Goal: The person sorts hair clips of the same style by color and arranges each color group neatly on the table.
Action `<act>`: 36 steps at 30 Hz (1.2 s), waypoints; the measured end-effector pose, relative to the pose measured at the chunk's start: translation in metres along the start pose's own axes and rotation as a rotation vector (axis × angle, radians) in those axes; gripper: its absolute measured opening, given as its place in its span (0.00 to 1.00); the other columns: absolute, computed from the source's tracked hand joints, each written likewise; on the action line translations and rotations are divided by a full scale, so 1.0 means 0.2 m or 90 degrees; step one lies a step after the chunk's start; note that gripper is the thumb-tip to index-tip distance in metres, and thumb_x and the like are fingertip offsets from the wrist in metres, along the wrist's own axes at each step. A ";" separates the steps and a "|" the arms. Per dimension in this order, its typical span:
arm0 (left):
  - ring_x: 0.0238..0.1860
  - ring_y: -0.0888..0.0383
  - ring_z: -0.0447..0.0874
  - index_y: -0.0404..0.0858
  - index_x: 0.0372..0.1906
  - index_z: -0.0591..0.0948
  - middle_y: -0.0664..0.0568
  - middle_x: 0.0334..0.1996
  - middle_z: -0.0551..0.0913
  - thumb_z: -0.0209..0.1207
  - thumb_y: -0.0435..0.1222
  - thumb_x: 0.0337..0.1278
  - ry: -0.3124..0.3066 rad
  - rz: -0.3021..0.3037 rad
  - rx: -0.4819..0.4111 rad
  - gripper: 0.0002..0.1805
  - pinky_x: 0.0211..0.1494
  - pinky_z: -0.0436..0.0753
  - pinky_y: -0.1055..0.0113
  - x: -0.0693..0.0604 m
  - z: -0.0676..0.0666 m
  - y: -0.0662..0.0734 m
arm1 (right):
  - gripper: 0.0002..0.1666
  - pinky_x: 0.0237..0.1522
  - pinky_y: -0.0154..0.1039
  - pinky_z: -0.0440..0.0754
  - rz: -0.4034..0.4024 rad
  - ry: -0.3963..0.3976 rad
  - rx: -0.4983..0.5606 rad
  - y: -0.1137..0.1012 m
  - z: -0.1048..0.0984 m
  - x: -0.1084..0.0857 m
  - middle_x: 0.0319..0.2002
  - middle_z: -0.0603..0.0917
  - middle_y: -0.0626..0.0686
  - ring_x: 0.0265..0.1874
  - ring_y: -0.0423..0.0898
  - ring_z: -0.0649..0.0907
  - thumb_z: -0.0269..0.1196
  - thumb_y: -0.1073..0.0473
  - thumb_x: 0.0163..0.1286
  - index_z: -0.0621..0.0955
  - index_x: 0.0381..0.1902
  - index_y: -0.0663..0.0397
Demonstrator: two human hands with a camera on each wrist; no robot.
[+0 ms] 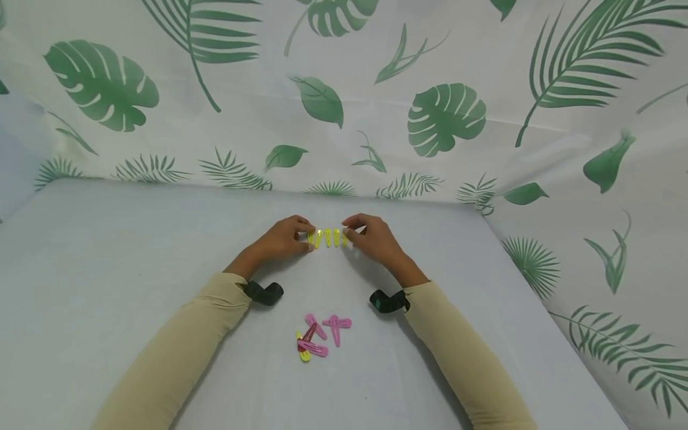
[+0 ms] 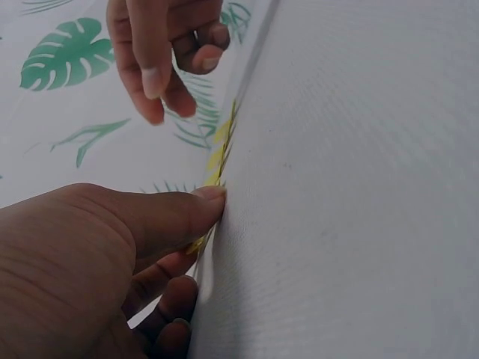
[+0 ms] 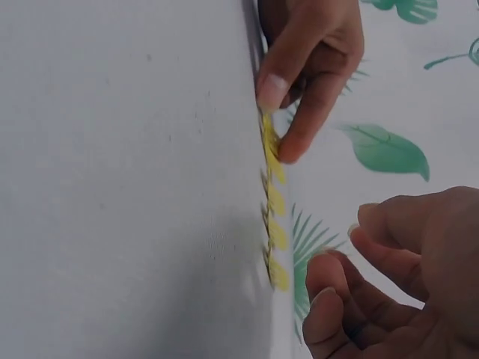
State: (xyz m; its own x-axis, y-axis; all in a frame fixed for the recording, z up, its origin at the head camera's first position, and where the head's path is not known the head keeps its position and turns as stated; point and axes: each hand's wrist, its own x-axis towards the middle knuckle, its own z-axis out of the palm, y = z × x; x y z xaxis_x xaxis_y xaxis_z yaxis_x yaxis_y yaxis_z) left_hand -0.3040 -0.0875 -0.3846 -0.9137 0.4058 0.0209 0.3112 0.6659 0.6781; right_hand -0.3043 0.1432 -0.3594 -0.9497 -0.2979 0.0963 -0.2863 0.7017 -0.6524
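Left hand pinching leftmost yellow snap hair clip, long axis running fore-and-aft; right hand hovering near rightmost yellow clip, fingers loosely bending, holding nothing.

White table, matte, with a few small dark specks; far edge runs nearly straight across, right edge slants toward lower right. Cloth backdrop stands behind the far edge and along the right side: white, faintly creased, printed in green. Prints noted: split leaf at upper left; palm frond at upper right; plain leaf near top centre; fan leaf on the right side. Row of small fronds along the bottom of the back section. Far left: plain bluish-grey patch. Both wrist views show table and backdrop turned sideways.
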 end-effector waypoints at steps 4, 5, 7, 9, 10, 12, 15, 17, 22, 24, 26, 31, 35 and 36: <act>0.55 0.47 0.74 0.33 0.64 0.75 0.42 0.62 0.71 0.64 0.36 0.61 0.004 0.006 -0.007 0.27 0.57 0.73 0.55 -0.01 0.00 0.00 | 0.14 0.29 0.39 0.78 -0.039 -0.026 0.011 -0.03 0.01 -0.04 0.43 0.84 0.52 0.31 0.46 0.80 0.61 0.56 0.71 0.83 0.50 0.55; 0.54 0.47 0.74 0.33 0.64 0.75 0.42 0.62 0.71 0.64 0.36 0.61 0.005 0.008 -0.008 0.27 0.57 0.73 0.56 -0.01 0.00 0.00 | 0.13 0.28 0.39 0.77 -0.050 -0.037 0.008 -0.03 0.01 -0.05 0.43 0.84 0.52 0.30 0.45 0.79 0.61 0.56 0.71 0.83 0.50 0.56; 0.54 0.47 0.74 0.32 0.64 0.75 0.41 0.62 0.72 0.64 0.36 0.60 0.007 0.016 -0.008 0.27 0.56 0.73 0.56 -0.01 0.00 0.00 | 0.13 0.28 0.38 0.77 -0.072 -0.064 0.001 -0.05 0.02 -0.07 0.42 0.84 0.52 0.29 0.45 0.79 0.61 0.57 0.71 0.84 0.49 0.56; 0.53 0.47 0.74 0.31 0.63 0.75 0.41 0.61 0.72 0.64 0.35 0.60 0.010 0.025 -0.009 0.27 0.56 0.74 0.55 -0.01 0.00 0.00 | 0.12 0.29 0.38 0.77 -0.096 -0.096 -0.002 -0.07 0.01 -0.09 0.41 0.84 0.52 0.29 0.44 0.79 0.62 0.59 0.70 0.84 0.48 0.57; 0.53 0.47 0.74 0.31 0.63 0.75 0.40 0.61 0.72 0.64 0.35 0.60 0.010 0.028 -0.010 0.27 0.55 0.74 0.56 -0.01 0.00 -0.01 | 0.11 0.30 0.38 0.77 -0.108 -0.113 -0.003 -0.08 0.01 -0.11 0.40 0.84 0.51 0.29 0.44 0.79 0.62 0.59 0.70 0.84 0.47 0.57; 0.53 0.47 0.75 0.31 0.63 0.75 0.40 0.61 0.72 0.64 0.35 0.60 0.010 0.031 -0.009 0.27 0.55 0.74 0.56 0.00 0.00 -0.01 | 0.10 0.32 0.37 0.77 -0.131 -0.146 -0.003 -0.10 0.01 -0.13 0.38 0.84 0.50 0.31 0.43 0.79 0.62 0.60 0.70 0.84 0.46 0.57; 0.52 0.48 0.75 0.32 0.63 0.76 0.41 0.61 0.72 0.64 0.36 0.59 0.011 0.022 -0.011 0.27 0.55 0.74 0.57 0.00 0.01 -0.02 | 0.11 0.33 0.38 0.78 -0.154 -0.195 0.038 -0.12 0.01 -0.17 0.37 0.84 0.49 0.32 0.44 0.79 0.63 0.61 0.69 0.84 0.46 0.59; 0.53 0.48 0.75 0.32 0.63 0.76 0.41 0.61 0.72 0.64 0.36 0.59 0.012 0.018 -0.011 0.27 0.55 0.74 0.56 0.00 0.01 -0.02 | 0.11 0.34 0.38 0.78 -0.142 -0.228 0.096 -0.13 0.02 -0.18 0.37 0.84 0.49 0.33 0.46 0.80 0.62 0.63 0.69 0.84 0.47 0.60; 0.54 0.47 0.74 0.32 0.63 0.76 0.41 0.61 0.72 0.64 0.36 0.60 0.014 0.014 -0.011 0.27 0.56 0.73 0.55 0.00 0.01 -0.02 | 0.13 0.37 0.41 0.80 -0.086 -0.287 0.220 -0.14 0.03 -0.22 0.40 0.86 0.52 0.35 0.49 0.82 0.61 0.65 0.69 0.83 0.49 0.63; 0.54 0.48 0.74 0.32 0.63 0.76 0.41 0.61 0.72 0.64 0.36 0.60 0.014 0.012 -0.008 0.27 0.57 0.73 0.55 0.00 0.00 -0.01 | 0.13 0.38 0.40 0.80 -0.085 -0.300 0.228 -0.15 0.03 -0.24 0.40 0.86 0.53 0.35 0.48 0.82 0.61 0.66 0.69 0.83 0.49 0.63; 0.55 0.48 0.74 0.32 0.63 0.76 0.41 0.61 0.72 0.64 0.36 0.60 0.016 0.012 -0.009 0.27 0.57 0.73 0.55 -0.01 0.00 -0.01 | 0.13 0.40 0.40 0.80 -0.090 -0.312 0.233 -0.16 0.04 -0.25 0.40 0.86 0.52 0.36 0.47 0.82 0.61 0.66 0.69 0.84 0.49 0.64; 0.55 0.47 0.73 0.31 0.62 0.76 0.41 0.60 0.73 0.64 0.36 0.60 0.018 0.018 -0.015 0.26 0.58 0.72 0.55 -0.01 0.00 -0.01 | 0.13 0.45 0.37 0.78 -0.119 -0.357 0.229 -0.18 0.07 -0.29 0.41 0.87 0.47 0.40 0.44 0.82 0.62 0.62 0.69 0.85 0.49 0.60; 0.54 0.48 0.74 0.30 0.62 0.76 0.41 0.59 0.74 0.64 0.35 0.59 0.025 0.030 -0.019 0.26 0.57 0.72 0.55 -0.01 0.01 -0.01 | 0.13 0.49 0.37 0.77 -0.164 -0.404 0.234 -0.20 0.10 -0.32 0.42 0.87 0.47 0.43 0.43 0.82 0.62 0.63 0.69 0.85 0.49 0.59; 0.54 0.48 0.74 0.30 0.62 0.76 0.41 0.59 0.74 0.64 0.35 0.59 0.027 0.032 -0.020 0.26 0.57 0.73 0.56 -0.01 0.01 -0.01 | 0.13 0.50 0.38 0.77 -0.176 -0.415 0.237 -0.20 0.11 -0.32 0.42 0.87 0.47 0.44 0.43 0.82 0.62 0.63 0.69 0.85 0.49 0.60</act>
State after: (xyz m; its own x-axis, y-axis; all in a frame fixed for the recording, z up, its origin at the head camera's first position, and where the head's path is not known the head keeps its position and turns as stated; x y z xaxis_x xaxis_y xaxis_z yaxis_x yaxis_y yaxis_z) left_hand -0.3032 -0.0884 -0.3870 -0.9076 0.4111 0.0853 0.3489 0.6255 0.6979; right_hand -0.2289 0.1195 -0.3555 -0.5529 -0.8281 -0.0926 -0.3294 0.3193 -0.8885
